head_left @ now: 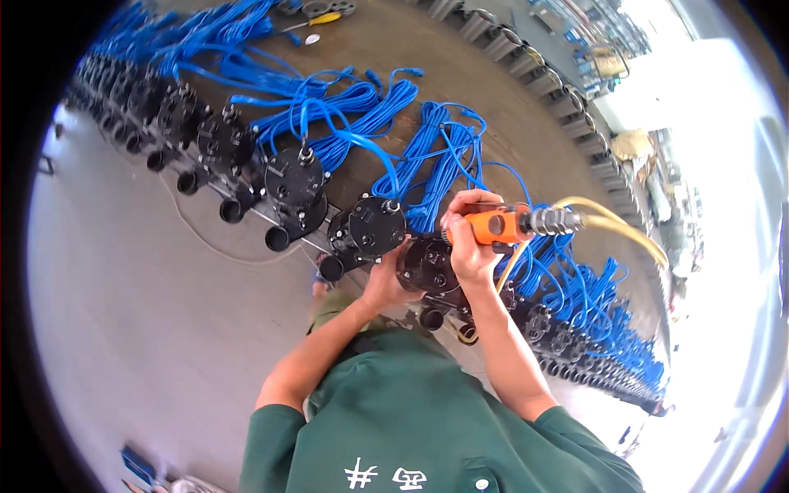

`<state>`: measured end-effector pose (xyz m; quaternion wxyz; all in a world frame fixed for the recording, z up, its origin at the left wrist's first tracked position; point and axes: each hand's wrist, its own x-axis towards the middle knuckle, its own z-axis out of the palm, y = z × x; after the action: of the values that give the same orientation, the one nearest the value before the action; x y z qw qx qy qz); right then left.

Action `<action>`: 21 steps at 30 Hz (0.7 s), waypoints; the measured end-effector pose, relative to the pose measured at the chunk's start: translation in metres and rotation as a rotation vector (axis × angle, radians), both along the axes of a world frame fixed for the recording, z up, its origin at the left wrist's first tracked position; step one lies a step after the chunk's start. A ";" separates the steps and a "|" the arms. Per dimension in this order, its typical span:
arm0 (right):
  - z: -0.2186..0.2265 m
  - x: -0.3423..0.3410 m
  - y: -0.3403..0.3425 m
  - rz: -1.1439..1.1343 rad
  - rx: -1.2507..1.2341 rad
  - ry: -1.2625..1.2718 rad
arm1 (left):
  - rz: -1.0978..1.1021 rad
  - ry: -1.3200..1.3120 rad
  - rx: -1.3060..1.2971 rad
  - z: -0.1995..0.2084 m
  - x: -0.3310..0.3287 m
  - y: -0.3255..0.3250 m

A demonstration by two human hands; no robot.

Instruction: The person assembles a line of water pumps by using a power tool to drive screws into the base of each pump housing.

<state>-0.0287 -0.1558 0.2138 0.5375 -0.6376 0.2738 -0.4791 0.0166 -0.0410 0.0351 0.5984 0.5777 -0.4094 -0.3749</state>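
Note:
My right hand point(472, 246) is wrapped round an orange air screwdriver point(493, 228) with a ribbed metal coupling and a yellow hose point(612, 218). The tool is over the right side of a round black pump housing point(427, 264); its tip is hidden behind my hand. Against the left side of that housing lies my left hand point(386, 279), its fingers curled round the body. Just left of it stands another black pump housing point(370, 228) with a blue cable rising from its top.
Black housings point(226, 144) line the table's near edge in a long row. Bundles of blue cable point(362, 107) lie behind them on the brown tabletop point(485, 74). Metal cylinders point(542, 82) stand along the far edge. A yellow-handled screwdriver point(322, 20) lies at the far left.

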 end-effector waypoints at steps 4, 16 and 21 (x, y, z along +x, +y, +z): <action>0.003 0.007 -0.002 0.048 -0.010 -0.033 | -0.038 -0.018 0.023 -0.007 0.004 0.001; 0.072 -0.046 0.042 0.069 -0.014 -0.108 | -0.017 -0.050 -0.096 -0.012 0.005 0.000; 0.042 -0.073 0.054 0.058 0.036 -0.174 | 0.030 -0.116 -0.183 -0.004 0.003 -0.003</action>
<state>-0.1013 -0.1017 0.2556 0.5844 -0.5912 0.2161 -0.5121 0.0201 -0.0443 0.0307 0.6294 0.5474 -0.4673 -0.2929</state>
